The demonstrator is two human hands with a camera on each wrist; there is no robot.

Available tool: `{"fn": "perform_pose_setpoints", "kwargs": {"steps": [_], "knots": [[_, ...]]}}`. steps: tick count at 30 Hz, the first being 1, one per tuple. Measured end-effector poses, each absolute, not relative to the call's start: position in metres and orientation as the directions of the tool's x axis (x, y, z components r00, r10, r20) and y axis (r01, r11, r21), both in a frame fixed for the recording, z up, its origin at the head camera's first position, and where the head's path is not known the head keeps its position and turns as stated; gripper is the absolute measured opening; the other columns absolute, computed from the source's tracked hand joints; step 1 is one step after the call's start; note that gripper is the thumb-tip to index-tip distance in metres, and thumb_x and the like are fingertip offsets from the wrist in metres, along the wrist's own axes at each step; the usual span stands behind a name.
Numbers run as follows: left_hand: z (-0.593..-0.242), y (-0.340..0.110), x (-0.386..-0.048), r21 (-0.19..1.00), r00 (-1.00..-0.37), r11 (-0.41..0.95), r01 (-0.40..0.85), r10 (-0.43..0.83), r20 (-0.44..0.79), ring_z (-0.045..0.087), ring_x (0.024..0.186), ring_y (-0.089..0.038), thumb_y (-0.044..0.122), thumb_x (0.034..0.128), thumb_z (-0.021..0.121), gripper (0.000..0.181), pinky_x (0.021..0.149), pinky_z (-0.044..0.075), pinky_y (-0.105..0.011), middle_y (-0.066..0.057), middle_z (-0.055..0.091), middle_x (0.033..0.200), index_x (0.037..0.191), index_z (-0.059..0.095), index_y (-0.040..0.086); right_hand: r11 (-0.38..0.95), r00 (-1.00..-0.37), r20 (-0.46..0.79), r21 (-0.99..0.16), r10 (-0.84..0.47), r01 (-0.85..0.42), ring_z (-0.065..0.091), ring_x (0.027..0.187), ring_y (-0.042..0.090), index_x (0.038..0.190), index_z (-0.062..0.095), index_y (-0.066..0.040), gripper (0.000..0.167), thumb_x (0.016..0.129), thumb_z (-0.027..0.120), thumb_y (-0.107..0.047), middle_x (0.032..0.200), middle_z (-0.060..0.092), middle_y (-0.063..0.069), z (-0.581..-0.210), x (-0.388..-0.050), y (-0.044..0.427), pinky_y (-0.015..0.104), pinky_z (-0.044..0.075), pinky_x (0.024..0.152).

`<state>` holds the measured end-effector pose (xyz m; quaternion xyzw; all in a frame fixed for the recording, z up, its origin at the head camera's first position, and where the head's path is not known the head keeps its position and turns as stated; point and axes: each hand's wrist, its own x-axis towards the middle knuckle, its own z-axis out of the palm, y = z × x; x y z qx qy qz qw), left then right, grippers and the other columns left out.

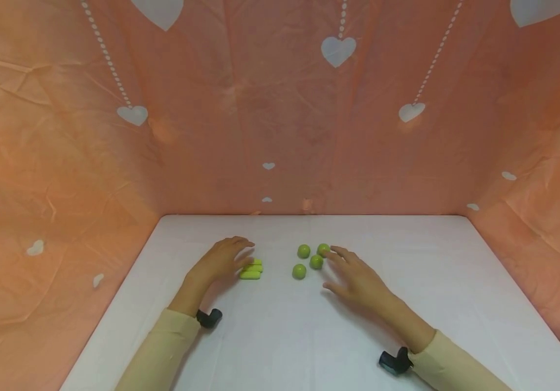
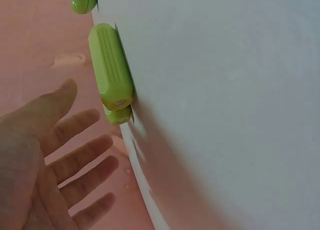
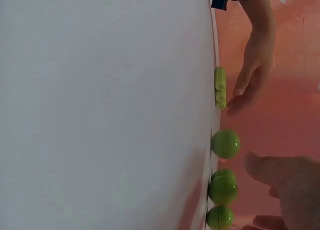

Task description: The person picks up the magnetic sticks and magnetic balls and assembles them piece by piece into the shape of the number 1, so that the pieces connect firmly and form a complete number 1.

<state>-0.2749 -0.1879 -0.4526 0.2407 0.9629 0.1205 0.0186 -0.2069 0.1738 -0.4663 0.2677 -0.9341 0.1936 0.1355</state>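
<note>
My left hand [image 1: 218, 262] hovers over the left end of a few short green ribbed sticks [image 1: 250, 275] lying side by side on the white table. Its fingers are spread and relaxed in the left wrist view, apart from the nearest green stick [image 2: 111, 64]. To the right of the sticks sit several round green balls [image 1: 299, 271], grouped loosely. My right hand [image 1: 360, 279] is just right of them, thumb and fingers parted. Its fingertips overlap the far-right ball [image 1: 323, 250] in the head view; whether they touch it, I cannot tell. Neither hand holds anything.
The white table [image 1: 270, 347] ends at a straight back edge against an orange cloth wall [image 1: 280, 108] with white hearts. More orange cloth [image 1: 553, 228] rises on both sides. A small black device is strapped to each wrist.
</note>
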Motion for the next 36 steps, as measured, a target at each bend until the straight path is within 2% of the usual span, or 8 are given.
{"fn": "perform_pose_setpoints", "kwargs": {"steps": [5,8,13,17,22,27,32,36], "knots": [[-0.455,-0.187,-0.279,0.265,-0.880,0.847,0.461,0.475,0.015,0.047,0.129,-0.026,0.039,0.0957,0.056,0.042,0.108,0.034,-0.048,-0.003,0.055,0.135,0.133,0.056,0.020,0.774,-0.822,0.340,-0.304,-0.457,-0.556,0.046,0.130,0.025,0.144,0.041,-0.020,0.070,0.084,0.071,-0.042,0.141,0.045,0.005,-0.466,-0.209,0.164,0.045,0.046,0.098],[-0.455,-0.186,-0.279,0.262,-0.865,0.831,0.490,0.500,0.032,0.050,0.126,-0.025,0.035,0.0955,0.058,0.037,0.105,0.037,-0.048,-0.003,0.058,0.131,0.128,0.059,0.018,0.766,-0.823,0.338,-0.320,-0.456,-0.557,0.047,0.129,0.025,0.142,0.044,-0.017,0.068,0.085,0.072,-0.040,0.137,0.048,0.004,-0.466,-0.210,0.158,0.044,0.048,0.096],[-0.455,-0.184,-0.280,0.267,-0.855,0.819,0.509,0.517,0.044,0.055,0.118,-0.025,0.031,0.0941,0.061,0.028,0.100,0.041,-0.046,-0.002,0.063,0.121,0.119,0.064,0.018,0.756,-0.835,0.318,-0.363,-0.448,-0.544,0.050,0.124,0.024,0.138,0.049,-0.018,0.060,0.085,0.071,-0.038,0.130,0.051,0.002,-0.467,-0.210,0.149,0.044,0.050,0.093],[-0.457,-0.183,-0.281,0.263,-0.858,0.824,0.502,0.513,0.033,0.058,0.113,-0.022,0.031,0.0940,0.061,0.023,0.098,0.043,-0.043,0.001,0.065,0.115,0.113,0.067,0.020,0.753,-0.853,0.278,-0.401,-0.443,-0.522,0.052,0.121,0.021,0.139,0.048,-0.021,0.060,0.086,0.071,-0.038,0.126,0.054,0.000,-0.468,-0.210,0.143,0.045,0.050,0.092],[-0.458,-0.182,-0.282,0.272,-0.866,0.832,0.484,0.499,0.015,0.059,0.108,-0.019,0.030,0.0934,0.063,0.018,0.096,0.045,-0.040,0.005,0.065,0.108,0.108,0.069,0.022,0.758,-0.860,0.259,-0.405,-0.440,-0.511,0.057,0.112,0.017,0.136,0.049,-0.020,0.059,0.085,0.072,-0.038,0.121,0.057,0.000,-0.469,-0.210,0.136,0.041,0.051,0.089],[-0.457,-0.180,-0.283,0.266,-0.875,0.843,0.468,0.485,0.004,0.059,0.107,-0.019,0.029,0.0932,0.063,0.016,0.095,0.045,-0.040,0.005,0.065,0.106,0.105,0.070,0.022,0.747,-0.854,0.265,-0.414,-0.447,-0.520,0.059,0.110,0.018,0.135,0.050,-0.016,0.060,0.084,0.074,-0.036,0.122,0.061,0.002,-0.470,-0.212,0.131,0.039,0.049,0.093],[-0.457,-0.178,-0.282,0.256,-0.885,0.857,0.447,0.466,-0.012,0.059,0.106,-0.017,0.030,0.0931,0.063,0.014,0.095,0.045,-0.038,0.006,0.065,0.106,0.103,0.070,0.022,0.758,-0.880,0.214,-0.449,-0.424,-0.474,0.059,0.109,0.017,0.136,0.050,-0.017,0.060,0.084,0.073,-0.036,0.124,0.061,0.003,-0.471,-0.213,0.125,0.039,0.048,0.094],[-0.458,-0.177,-0.282,0.258,-0.893,0.864,0.432,0.450,-0.013,0.058,0.103,-0.015,0.031,0.0928,0.063,0.013,0.093,0.046,-0.037,0.007,0.064,0.105,0.102,0.069,0.024,0.761,-0.894,0.183,-0.473,-0.409,-0.445,0.059,0.099,0.013,0.135,0.051,-0.018,0.058,0.084,0.073,-0.035,0.115,0.064,0.000,-0.472,-0.215,0.121,0.038,0.049,0.090]]}}
